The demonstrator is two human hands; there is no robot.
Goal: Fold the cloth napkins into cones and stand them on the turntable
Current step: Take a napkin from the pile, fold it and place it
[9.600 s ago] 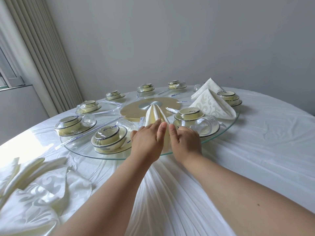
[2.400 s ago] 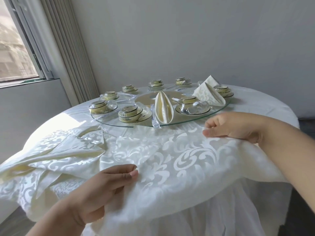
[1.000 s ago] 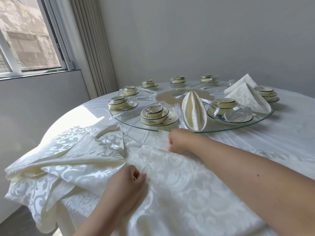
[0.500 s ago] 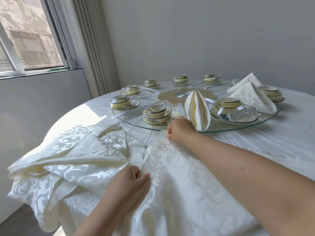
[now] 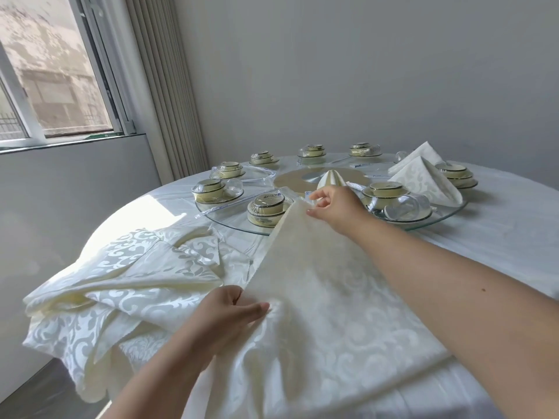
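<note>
I saw the napkin (image 5: 326, 297) as a cream damask cloth with a pale scroll pattern, spread over the near part of the table (image 5: 514, 237), its far corner lifted off the surface toward the glass turntable (image 5: 453, 211). My right hand (image 5: 334, 207) pinched that raised corner between thumb and fingers, just in front of the turntable's near rim. My left hand (image 5: 230, 313) gripped the cloth's near left edge, the thumb lying on top and the fingers curled under the fabric. A heap of unfolded napkins (image 5: 121, 291) lay beside it on the left, hanging over the table edge. On the turntable, one folded cone (image 5: 331, 178) stood mostly behind my right hand, only its tip showing, and two more cones (image 5: 423, 179) stood at the right, overlapping. The wrapped dish sets (image 5: 266, 205) were too small to read their labels.
</note>
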